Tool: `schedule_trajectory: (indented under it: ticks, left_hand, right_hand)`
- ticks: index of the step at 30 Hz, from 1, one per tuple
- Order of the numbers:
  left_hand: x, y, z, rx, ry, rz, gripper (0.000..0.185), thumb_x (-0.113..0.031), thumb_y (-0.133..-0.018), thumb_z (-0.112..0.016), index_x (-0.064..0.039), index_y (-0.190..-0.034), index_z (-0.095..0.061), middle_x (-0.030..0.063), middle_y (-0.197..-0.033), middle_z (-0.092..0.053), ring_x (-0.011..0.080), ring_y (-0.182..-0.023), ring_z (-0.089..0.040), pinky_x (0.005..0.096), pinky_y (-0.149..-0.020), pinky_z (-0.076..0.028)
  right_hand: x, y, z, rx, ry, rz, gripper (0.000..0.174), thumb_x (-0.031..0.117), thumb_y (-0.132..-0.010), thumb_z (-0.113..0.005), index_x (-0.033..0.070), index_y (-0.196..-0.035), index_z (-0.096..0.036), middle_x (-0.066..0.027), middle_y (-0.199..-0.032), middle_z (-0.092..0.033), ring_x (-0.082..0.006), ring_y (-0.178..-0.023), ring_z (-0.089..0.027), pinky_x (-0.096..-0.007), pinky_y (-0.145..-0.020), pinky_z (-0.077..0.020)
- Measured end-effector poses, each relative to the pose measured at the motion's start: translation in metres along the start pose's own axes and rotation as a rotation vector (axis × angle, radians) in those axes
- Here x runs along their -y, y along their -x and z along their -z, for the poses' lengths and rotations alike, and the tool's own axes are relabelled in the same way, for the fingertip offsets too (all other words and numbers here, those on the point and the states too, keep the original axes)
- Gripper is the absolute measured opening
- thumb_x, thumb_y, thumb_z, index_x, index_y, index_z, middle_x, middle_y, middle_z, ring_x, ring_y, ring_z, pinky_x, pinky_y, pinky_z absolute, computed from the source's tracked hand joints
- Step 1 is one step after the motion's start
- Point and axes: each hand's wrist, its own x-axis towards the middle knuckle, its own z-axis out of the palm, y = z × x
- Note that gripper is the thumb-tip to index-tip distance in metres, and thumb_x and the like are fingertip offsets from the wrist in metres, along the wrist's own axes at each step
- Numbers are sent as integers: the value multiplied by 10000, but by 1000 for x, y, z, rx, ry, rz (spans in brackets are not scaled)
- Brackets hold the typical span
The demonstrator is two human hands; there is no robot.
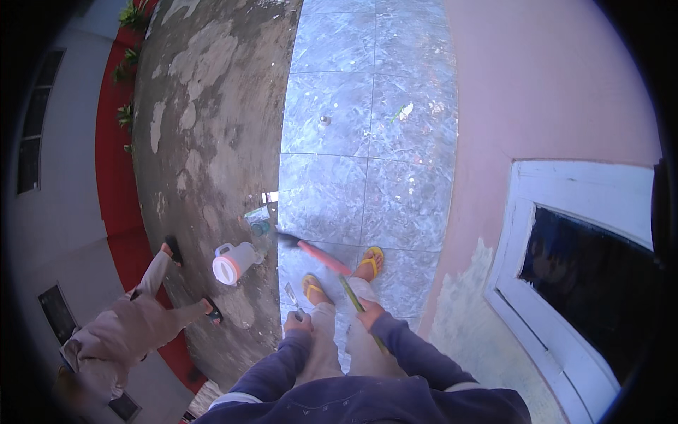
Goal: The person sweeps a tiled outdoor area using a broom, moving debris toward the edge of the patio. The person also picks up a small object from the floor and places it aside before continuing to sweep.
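Observation:
My left hand (299, 321) is closed on the handle of a scraper (290, 294), whose flat metal blade points up and away from me. In my right hand (371, 312) is the green stick handle of a broom (322, 256). The broom has a pinkish-red middle section, and its dark bristles, somewhat blurred, lie over the left edge of the grey tiled walkway (326, 212). Pale flecks of debris (412, 185) are scattered on the tiles. Farther ahead lie a small metallic-topped object (324, 121) and a thin green strip (396, 114) beside a white patch.
On the stained concrete left of the tiles lie a lidded plastic pitcher (238, 262), a teal container (260, 228), a packet (257, 214) and a white box (270, 197). Another person (130, 323) stands farther left. A pink wall (487, 106) with peeling paint and a white-framed window (508, 233) borders the right.

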Motion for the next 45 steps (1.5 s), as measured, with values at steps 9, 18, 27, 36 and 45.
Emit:
schedule_trajectory:
  ticks: [9,18,27,36,45]
  left_hand:
    - [18,10,-17,-100,-226,-124,306,-310,-820,-601,-5,-845,-588,197,-755,-654,375,-747,-643,450,-703,-482]
    - [-101,-17,-19,-2,373,-224,189,-174,-871,-577,11,-884,-545,66,-605,-582,134,-513,-561,292,-504,-460]
    - [-141,-74,-48,64,327,-202,270,-248,-916,-556,21,-919,-531,82,-678,-608,133,-575,-582,286,-564,-473]
    - [-189,-150,-22,277,438,-7,248,-175,-890,-525,-3,-1058,-466,120,-780,-591,210,-621,-626,323,-527,-512]
    - [-130,-257,-1,-59,95,-531,151,-181,-852,-456,-44,-916,-457,106,-662,-546,203,-519,-557,345,-438,-450]
  right_hand:
    - [-5,-182,294,-412,501,-108,312,200,-871,-442,7,-1051,-607,-265,-883,-645,-397,-812,-638,-474,-742,-506]
    - [90,-81,180,-257,43,-133,520,134,-846,-554,111,-1357,-465,-233,-1056,-602,-343,-968,-585,-402,-826,-473]
    - [90,-223,115,-226,436,-145,343,110,-812,-490,98,-1125,-629,-215,-870,-669,-333,-764,-677,-426,-675,-527]
    - [169,-146,216,-433,247,-319,497,139,-854,-506,74,-1345,-471,-261,-1140,-587,-374,-1066,-580,-412,-906,-449]
    - [176,-211,137,-96,295,-232,464,177,-836,-542,112,-1295,-533,-225,-954,-626,-327,-848,-607,-405,-774,-483]
